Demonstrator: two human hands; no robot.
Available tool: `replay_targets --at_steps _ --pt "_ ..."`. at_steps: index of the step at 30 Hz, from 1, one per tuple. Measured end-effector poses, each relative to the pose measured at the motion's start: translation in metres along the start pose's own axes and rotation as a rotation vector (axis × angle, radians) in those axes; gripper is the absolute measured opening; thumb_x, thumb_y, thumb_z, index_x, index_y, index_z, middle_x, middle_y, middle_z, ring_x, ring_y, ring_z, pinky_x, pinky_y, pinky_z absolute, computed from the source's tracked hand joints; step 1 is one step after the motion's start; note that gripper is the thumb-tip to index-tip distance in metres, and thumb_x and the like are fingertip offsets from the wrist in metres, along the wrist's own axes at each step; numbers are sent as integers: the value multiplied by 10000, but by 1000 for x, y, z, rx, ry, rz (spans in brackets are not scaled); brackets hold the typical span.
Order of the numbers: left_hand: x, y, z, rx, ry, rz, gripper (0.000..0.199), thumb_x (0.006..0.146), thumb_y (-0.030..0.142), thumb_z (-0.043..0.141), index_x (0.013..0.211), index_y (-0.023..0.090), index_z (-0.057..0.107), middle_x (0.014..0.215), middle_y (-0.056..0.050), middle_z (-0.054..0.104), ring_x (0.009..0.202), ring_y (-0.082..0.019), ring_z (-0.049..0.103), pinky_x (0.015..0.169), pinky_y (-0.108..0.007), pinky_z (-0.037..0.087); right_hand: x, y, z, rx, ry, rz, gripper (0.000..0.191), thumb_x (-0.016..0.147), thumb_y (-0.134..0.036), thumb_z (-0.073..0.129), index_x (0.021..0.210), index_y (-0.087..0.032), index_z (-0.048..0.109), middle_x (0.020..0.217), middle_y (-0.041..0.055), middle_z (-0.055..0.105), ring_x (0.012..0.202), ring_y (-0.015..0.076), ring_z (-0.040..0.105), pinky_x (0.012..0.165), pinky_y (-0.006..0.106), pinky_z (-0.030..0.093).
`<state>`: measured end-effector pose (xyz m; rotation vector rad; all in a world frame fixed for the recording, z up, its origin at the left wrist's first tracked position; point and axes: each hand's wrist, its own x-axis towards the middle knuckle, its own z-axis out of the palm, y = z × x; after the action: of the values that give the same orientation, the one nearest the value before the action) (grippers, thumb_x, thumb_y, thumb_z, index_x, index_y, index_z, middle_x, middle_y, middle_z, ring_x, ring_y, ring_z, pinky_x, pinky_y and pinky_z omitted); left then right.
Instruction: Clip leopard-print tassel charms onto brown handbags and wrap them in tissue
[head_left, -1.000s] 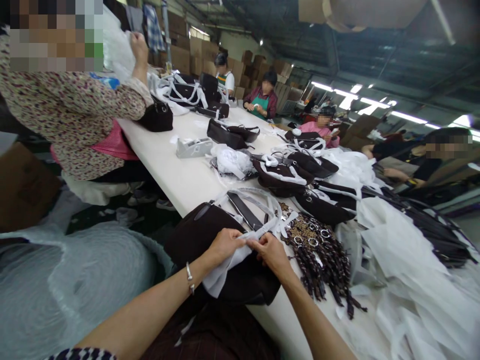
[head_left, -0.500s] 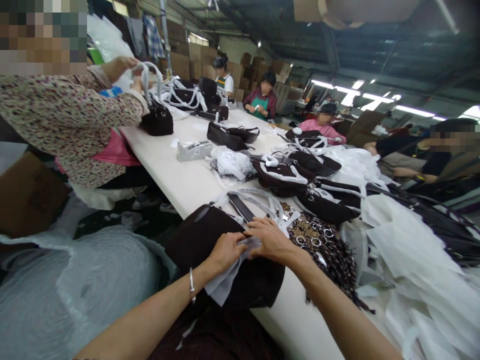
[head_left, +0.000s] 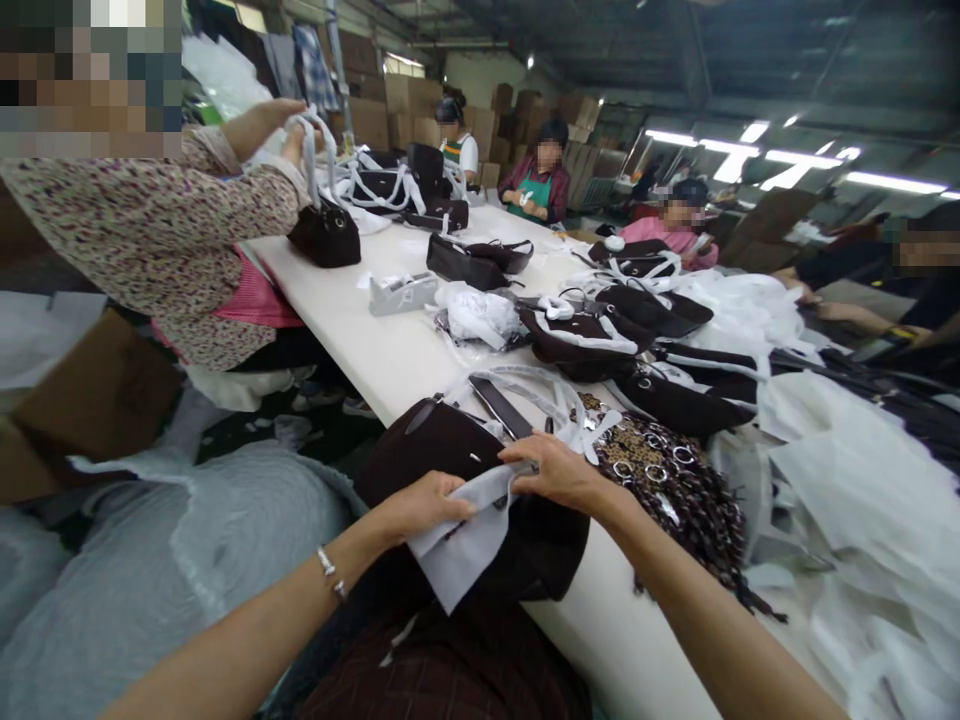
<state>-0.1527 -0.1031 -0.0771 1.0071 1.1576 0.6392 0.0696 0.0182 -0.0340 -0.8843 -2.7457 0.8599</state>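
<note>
White sheet (head_left: pixel 466 552) in both hands, over a dark bag (head_left: pixel 411 452).
Left hand (head_left: pixel 427 507) pinches the sheet's left side, thumb on top; right hand (head_left: pixel 556 472) grips its upper right end, hands slightly apart. Bag at near edge of white table (head_left: pixel 330 335); heap of ringed tassels (head_left: pixel 694 515) right of it, grey tape dispenser (head_left: pixel 405 296) farther up.

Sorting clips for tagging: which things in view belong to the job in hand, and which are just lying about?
In hand:
- white sheet, held by left hand and right hand
- dark bag beneath it

Apparently lying about:
- ringed tassels
- grey tape dispenser
- big pale roll
</note>
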Motion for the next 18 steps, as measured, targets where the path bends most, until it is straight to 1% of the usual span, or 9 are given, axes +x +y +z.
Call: replay_targets --at_steps 3,4,5,7,9,11,13,15,18 --pt "1 -5 -2 -104 28 -3 323 660 410 737 780 129 631 615 38 560 508 -76 415 484 -201 285 -16 -25 -5 -121 -10 -146 669 696 -193 779 1317 -328 570 1398 35 552 1349 265 424 1165 511 202" --pt "2 -5 -2 -128 13 2 348 651 425 750 783 123 640 616 35 561 512 -75 409 486 -203 278 -22 -33 -5 -159 -24 -197 688 700 -174 775 1331 -339 553 1424 29 526 1376 260 386 1175 506 182" --pt "4 -5 -2 -146 -6 6 367 644 436 761 786 117 649 618 32 563 516 -74 406 490 -205 275 -26 -38 -4 -191 -35 -244 659 711 -163 768 1312 -344 568 1422 23 527 1385 255 370 1183 502 162" --pt "5 -4 -2 -158 -33 12 384 636 450 771 788 114 662 624 28 572 525 -76 407 500 -209 278 -29 -44 4 -220 -32 -323 456 749 -176 752 1167 -340 668 1362 11 581 1374 251 385 1189 496 151" --pt "5 -4 1 -120 -30 18 375 644 458 760 776 120 663 614 33 571 521 -79 409 503 -212 284 -24 -44 14 -178 6 -357 195 794 -231 735 968 -318 733 1285 4 634 1335 245 436 1177 493 193" --pt "3 -4 4 -10 22 34 355 659 455 742 777 131 658 604 38 572 509 -85 422 496 -214 290 -13 -40 24 -81 60 -335 46 802 -271 738 845 -286 739 1254 11 651 1298 245 477 1147 488 266" --pt "0 -4 8 143 95 61 336 708 461 696 801 141 654 609 32 593 503 -100 463 486 -214 302 -2 -37 32 41 85 -261 41 784 -255 752 818 -253 730 1271 34 641 1265 241 511 1103 467 343" --pt "-4 -3 11 304 153 112 310 790 456 611 834 153 655 642 11 634 534 -128 528 498 -216 330 5 -35 37 145 70 -192 54 770 -215 753 807 -233 717 1268 49 643 1240 234 534 1069 445 384" --pt "-14 2 10 499 151 244 271 886 380 489 873 173 663 775 -26 695 669 -166 609 590 -226 396 10 -35 41 206 41 -165 76 770 -187 744 805 -225 689 1148 40 694 1221 230 540 1041 415 399"
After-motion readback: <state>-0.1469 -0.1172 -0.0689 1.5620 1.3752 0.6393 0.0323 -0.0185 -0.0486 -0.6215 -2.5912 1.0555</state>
